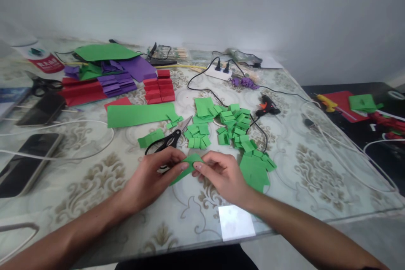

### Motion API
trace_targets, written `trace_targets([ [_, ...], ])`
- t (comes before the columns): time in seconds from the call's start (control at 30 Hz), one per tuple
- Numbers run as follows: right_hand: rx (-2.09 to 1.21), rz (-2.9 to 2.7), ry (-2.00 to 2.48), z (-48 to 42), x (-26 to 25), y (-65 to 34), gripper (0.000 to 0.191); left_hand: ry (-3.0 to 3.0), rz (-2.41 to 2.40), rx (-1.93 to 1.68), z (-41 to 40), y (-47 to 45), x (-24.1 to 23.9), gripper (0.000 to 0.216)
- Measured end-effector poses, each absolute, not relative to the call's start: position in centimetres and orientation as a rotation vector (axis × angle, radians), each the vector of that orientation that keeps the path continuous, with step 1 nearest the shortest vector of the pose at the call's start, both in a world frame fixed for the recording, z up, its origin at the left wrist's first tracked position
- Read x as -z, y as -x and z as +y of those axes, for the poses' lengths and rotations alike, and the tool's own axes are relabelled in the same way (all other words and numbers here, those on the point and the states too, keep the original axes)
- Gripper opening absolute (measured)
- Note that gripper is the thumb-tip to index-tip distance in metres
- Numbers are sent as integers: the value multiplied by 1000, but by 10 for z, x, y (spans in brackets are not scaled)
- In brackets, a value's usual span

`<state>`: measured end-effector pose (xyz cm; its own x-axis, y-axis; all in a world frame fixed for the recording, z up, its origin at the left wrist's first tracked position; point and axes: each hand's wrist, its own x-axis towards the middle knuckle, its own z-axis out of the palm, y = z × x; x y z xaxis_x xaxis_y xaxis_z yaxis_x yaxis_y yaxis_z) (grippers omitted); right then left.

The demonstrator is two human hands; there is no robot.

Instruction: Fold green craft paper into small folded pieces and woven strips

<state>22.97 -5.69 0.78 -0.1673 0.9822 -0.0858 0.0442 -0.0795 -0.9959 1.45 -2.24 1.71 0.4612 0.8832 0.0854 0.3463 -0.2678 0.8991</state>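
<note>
My left hand [152,175] and my right hand [221,175] meet near the table's front edge and pinch a small green paper piece [188,164] between their fingertips, just above the patterned table [95,177]. Black-handled scissors [169,140] lie right behind my left hand, blades pointing to the far right. Several small folded green paper pieces [232,124] are scattered behind my hands. A larger green paper sheet [255,173] lies right of my right hand.
A long green strip [139,114], red folded papers [158,86] and purple papers [117,80] lie at the back left. A black glue gun [267,106], a white power strip [218,74] and cables sit behind. Two phones [25,162] rest at the left.
</note>
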Motion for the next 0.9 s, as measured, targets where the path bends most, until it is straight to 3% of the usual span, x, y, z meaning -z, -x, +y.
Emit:
trace_targets([
  [0.7, -1332, -1287, 1138, -57, -5, -229, 17, -2168, 959, -811, -23, -12, -16, 6],
  [0.9, -1294, -1170, 1174, -51, -10, -232, 20, -2098, 1087, -958, -21, -8, -13, 17],
])
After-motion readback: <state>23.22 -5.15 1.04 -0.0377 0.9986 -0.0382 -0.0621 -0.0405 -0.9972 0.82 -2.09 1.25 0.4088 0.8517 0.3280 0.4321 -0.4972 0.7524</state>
